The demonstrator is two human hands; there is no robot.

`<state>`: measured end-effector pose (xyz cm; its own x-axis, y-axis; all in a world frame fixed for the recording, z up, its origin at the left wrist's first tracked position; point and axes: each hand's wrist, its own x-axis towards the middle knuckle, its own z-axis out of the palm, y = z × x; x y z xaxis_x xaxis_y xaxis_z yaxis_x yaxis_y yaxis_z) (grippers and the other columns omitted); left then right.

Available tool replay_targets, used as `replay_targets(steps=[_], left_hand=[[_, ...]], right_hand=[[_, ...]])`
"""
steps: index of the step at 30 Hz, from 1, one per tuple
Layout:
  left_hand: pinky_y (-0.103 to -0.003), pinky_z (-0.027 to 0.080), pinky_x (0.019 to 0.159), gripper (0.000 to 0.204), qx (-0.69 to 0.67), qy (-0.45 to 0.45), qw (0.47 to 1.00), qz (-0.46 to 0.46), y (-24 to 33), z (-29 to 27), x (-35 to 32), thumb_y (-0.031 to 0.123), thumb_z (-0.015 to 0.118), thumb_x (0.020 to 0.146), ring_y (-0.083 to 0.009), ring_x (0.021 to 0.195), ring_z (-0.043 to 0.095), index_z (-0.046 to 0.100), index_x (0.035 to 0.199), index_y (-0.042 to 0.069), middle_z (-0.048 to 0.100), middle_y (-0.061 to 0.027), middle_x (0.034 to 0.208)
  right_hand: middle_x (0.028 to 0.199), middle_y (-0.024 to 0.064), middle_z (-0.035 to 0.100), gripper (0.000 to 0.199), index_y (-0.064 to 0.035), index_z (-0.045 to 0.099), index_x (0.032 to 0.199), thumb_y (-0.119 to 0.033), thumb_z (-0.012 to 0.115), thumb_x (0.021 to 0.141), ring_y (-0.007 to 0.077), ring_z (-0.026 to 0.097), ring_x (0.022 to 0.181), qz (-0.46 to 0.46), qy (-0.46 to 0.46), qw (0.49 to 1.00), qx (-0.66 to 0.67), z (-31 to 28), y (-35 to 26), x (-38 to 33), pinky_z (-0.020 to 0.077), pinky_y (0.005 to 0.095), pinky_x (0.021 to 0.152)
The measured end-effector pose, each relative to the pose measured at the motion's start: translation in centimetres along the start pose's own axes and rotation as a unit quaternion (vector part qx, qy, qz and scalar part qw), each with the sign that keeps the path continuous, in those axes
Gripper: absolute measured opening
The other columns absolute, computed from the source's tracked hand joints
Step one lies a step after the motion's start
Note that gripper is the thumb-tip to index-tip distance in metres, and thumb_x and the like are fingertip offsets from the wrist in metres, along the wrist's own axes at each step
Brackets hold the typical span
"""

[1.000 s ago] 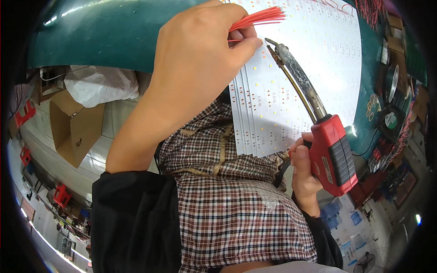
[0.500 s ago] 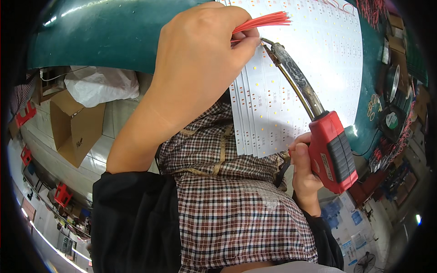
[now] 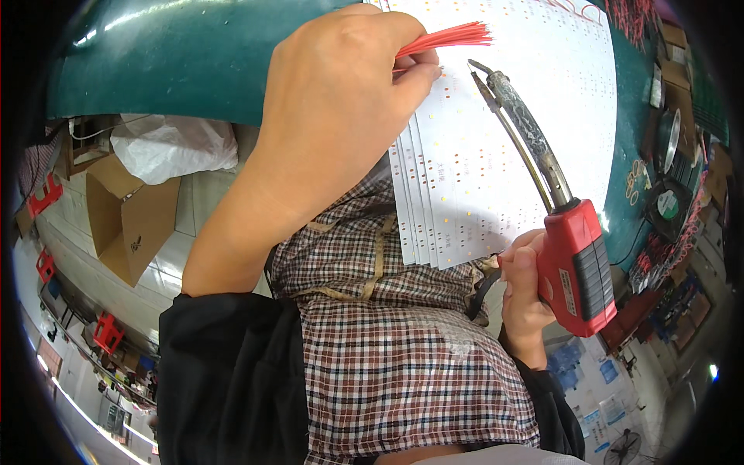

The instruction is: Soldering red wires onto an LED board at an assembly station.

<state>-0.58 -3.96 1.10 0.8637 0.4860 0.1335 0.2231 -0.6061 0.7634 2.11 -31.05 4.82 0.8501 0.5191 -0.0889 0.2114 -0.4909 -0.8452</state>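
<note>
My left hand [image 3: 345, 85] is closed around a bundle of thin red wires [image 3: 457, 36], their stripped ends fanning to the right. Its thumb and forefinger pinch near the left edge of a stack of white LED circuit sheets [image 3: 535, 101]; one wire end seems to touch the top sheet there. My right hand [image 3: 525, 291] grips a soldering gun [image 3: 575, 267] with a red and black body. The gun's dark tip, with a thin metal tube beside it, hovers over the sheets, a little right of my left fingertips and apart from them.
The sheets overhang the near edge of a green table [image 3: 178, 62]. More red wires [image 3: 632, 19] lie at the far right, near several tan rings [image 3: 635, 182] and a black fan-like object [image 3: 668, 205]. Left on the floor are a cardboard box [image 3: 132, 221] and a white plastic bag [image 3: 174, 147].
The soldering gun has shifted right and slightly down, its tip pulling away from my left fingertips. My left hand and the wire bundle have hardly moved.
</note>
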Motion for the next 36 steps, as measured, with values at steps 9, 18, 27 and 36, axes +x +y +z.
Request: replay_targets(steps=[9,18,27,36], left_hand=[[-0.039,0.049,0.062,0.015,0.032,0.008,0.999,-0.035,3.2,-1.1,0.7,0.010,0.075,0.084,-0.0333,0.069,0.065,0.066,0.083,-0.002,0.062,-0.0163,0.078],[-0.040,0.050,0.063,0.014,-0.003,0.025,0.999,0.020,0.9,0.2,0.7,0.009,0.077,0.081,-0.0338,0.071,0.065,0.069,0.084,-0.002,0.062,-0.0157,0.079],[-0.040,0.050,0.061,0.016,0.018,0.019,1.000,0.009,0.9,0.6,0.7,0.009,0.078,0.079,-0.0336,0.069,0.065,0.068,0.080,-0.003,0.062,-0.0160,0.078],[-0.039,0.049,0.060,0.016,0.024,0.017,1.000,0.008,0.9,0.7,0.7,0.008,0.077,0.079,-0.0325,0.068,0.065,0.067,0.079,-0.004,0.062,-0.0160,0.077]], right_hand=[[0.073,0.0078,0.060,0.024,0.0046,0.059,0.102,-0.016,0.070,0.096,0.0078,0.045,0.050,-0.005,0.053,0.999,-0.004,-0.2,1.1,-0.2,0.0386,0.0231,0.049],[0.079,0.0080,0.063,0.025,0.0036,0.061,0.113,-0.012,0.071,0.096,0.0087,0.050,0.056,0.035,0.038,0.999,0.020,-0.3,0.7,-0.2,0.0401,0.0228,0.052],[0.080,0.0088,0.064,0.013,0.0014,0.061,0.104,-0.008,0.068,0.097,0.0103,0.054,0.061,-0.019,-0.010,1.000,-0.015,-0.4,0.7,0.5,0.0420,0.0237,0.053],[0.085,0.0081,0.071,0.019,-0.0038,0.074,0.101,-0.010,0.083,0.085,0.0202,0.069,0.071,0.046,-0.004,0.998,-0.039,-0.8,0.8,0.1,0.0539,0.0314,0.066]])
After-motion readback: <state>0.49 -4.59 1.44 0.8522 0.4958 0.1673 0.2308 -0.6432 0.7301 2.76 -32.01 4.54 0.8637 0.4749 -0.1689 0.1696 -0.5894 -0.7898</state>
